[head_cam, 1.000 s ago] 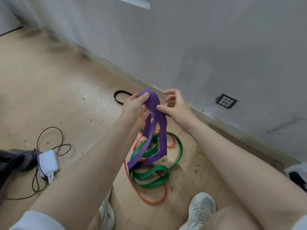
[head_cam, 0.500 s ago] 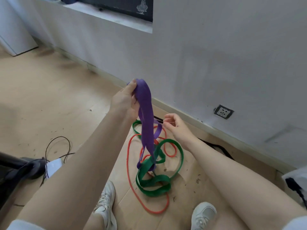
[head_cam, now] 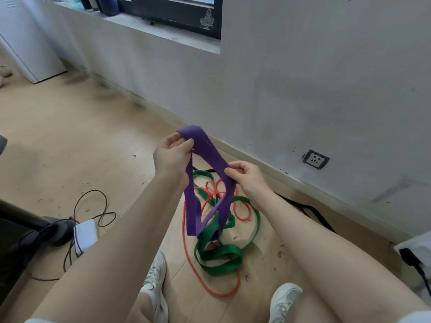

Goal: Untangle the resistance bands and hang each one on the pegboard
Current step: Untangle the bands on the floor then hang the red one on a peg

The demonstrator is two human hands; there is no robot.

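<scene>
A purple band (head_cam: 205, 155) is held up in the air between two hands, above a wooden floor (head_cam: 70, 141). Its top fold is pinched by the left hand (head_cam: 171, 156), thumb and fingers closed on the strap at the highest point. One side of the loop is pinched lower down and to the right by the right hand (head_cam: 247, 176). By this two-point hold the loop is spread open, apparently so that its path through the other bands can be seen.

Below the hands, the bottom of the purple band hangs down into a heap on the floor, where it appears to be threaded through a green band (head_cam: 219, 257). A thin red band (head_cam: 211, 291) is looped through and around the same heap. A thin black band (head_cam: 312, 212) lies along the floor below and to the right of the right hand, close to the wall (head_cam: 303, 89).

The untangling is judged to be at an early stage, with no band free yet. No pegboard is in view.

To the left of the hands, a white adapter (head_cam: 85, 234) and a dark cable (head_cam: 93, 206) lie on the floor. White shoes (head_cam: 155, 280) are seen beneath the arms.
</scene>
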